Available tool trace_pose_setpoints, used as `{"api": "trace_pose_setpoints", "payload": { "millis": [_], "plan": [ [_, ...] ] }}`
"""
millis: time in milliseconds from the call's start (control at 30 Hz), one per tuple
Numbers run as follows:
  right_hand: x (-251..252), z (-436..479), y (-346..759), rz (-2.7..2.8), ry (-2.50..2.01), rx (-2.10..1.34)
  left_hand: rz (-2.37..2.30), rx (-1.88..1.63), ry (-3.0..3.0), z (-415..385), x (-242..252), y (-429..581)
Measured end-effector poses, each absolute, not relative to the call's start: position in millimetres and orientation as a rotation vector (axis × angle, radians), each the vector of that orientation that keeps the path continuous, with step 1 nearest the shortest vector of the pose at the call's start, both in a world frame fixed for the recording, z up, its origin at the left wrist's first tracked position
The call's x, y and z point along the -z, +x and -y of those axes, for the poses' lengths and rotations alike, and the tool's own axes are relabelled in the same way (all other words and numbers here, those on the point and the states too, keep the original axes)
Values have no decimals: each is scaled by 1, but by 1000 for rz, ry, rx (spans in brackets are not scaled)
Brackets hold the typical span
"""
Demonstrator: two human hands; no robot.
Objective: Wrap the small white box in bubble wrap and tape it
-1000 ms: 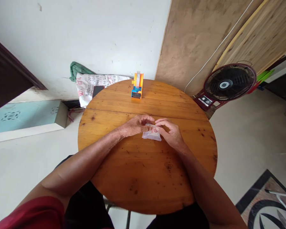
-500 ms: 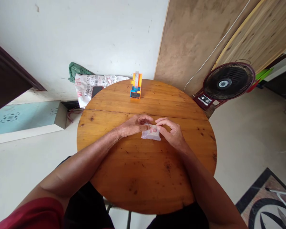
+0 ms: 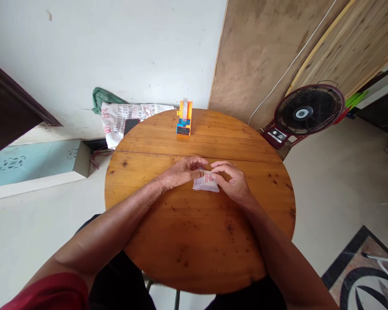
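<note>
A small box-like packet [image 3: 207, 184] in clear, crinkled plastic, maybe bubble wrap, lies on the round wooden table [image 3: 181, 232]; red print shows through its top. At its left end my left hand [image 3: 188, 168] is curled, the thumb resting on the upper left corner and the fingers arched over the far side. My right hand [image 3: 232, 180] grips the upper right corner, with its thumb on top and index finger bent behind. The fingertips of both hands almost meet above the packet's far edge, which they partly hide.
An orange and blue tape dispenser [image 3: 184, 118] with a roll of tape stands at the table's far edge. Beyond the edge lie a white printed sack [image 3: 116, 125] and a green bag [image 3: 106, 98]. A dark red fan [image 3: 305, 113] stands at the right.
The right thumb has shifted slightly left over the packet's red print. Otherwise the hands and packet keep nearly the same place; the whole view has tilted a little.
</note>
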State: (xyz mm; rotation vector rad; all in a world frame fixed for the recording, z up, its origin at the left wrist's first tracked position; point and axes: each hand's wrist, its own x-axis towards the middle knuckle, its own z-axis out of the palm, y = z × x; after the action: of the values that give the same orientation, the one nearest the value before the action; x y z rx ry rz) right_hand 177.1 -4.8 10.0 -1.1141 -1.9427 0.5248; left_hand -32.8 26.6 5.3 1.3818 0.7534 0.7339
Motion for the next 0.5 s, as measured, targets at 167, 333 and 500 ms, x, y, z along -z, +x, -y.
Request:
{"api": "trace_pose_setpoints", "payload": {
  "millis": [167,333,500],
  "plan": [
    [-7,3,178,1950,-1150,-514,-792,-730,1399,-25,-6,-32],
    [-9,5,175,1927,-1155,-563,-982,-712,1576,-22,-10,-31],
    [-11,7,174,1897,-1181,-605,-1014,-643,1823,-18,-14,-31]
  ]
}}
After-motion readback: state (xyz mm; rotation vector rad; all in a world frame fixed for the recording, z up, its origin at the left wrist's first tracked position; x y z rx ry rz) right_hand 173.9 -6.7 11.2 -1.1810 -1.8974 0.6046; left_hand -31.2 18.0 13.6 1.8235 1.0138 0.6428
